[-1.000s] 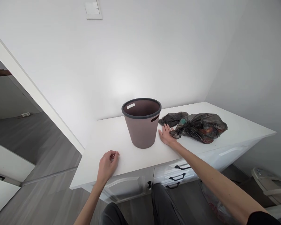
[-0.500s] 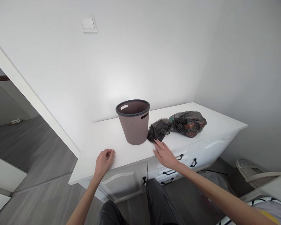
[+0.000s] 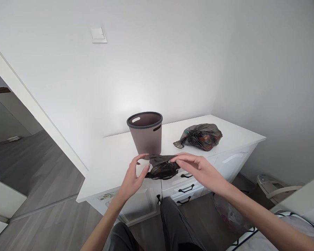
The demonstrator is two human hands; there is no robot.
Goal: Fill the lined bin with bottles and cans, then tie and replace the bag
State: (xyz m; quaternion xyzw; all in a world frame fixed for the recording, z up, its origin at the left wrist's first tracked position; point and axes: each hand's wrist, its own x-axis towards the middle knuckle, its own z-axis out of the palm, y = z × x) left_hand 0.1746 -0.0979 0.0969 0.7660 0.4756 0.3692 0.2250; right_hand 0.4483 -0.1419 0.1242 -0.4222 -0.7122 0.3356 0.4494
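Note:
A crumpled black plastic bag hangs in front of the cabinet top's edge, between my two hands. My right hand pinches its upper right part between thumb and fingers. At the bag's left end is my left hand, thumb and fingers spread in a C shape, with the fingertips at the plastic. Whether they press on it is hard to tell. Just behind stands a mauve trash bin with a dark rim and handle slots, its lower front partly covered by the bag and my left fingers.
A knotted, filled dark plastic bag lies on the right of the white cabinet top. Black-handled drawers face my knees. A wall with a light switch rises behind, and a doorway opens on the left.
The crumpled black bag has come off the cabinet top, away from beside the bin, and now is in my right hand. My left hand has moved right and opened toward it.

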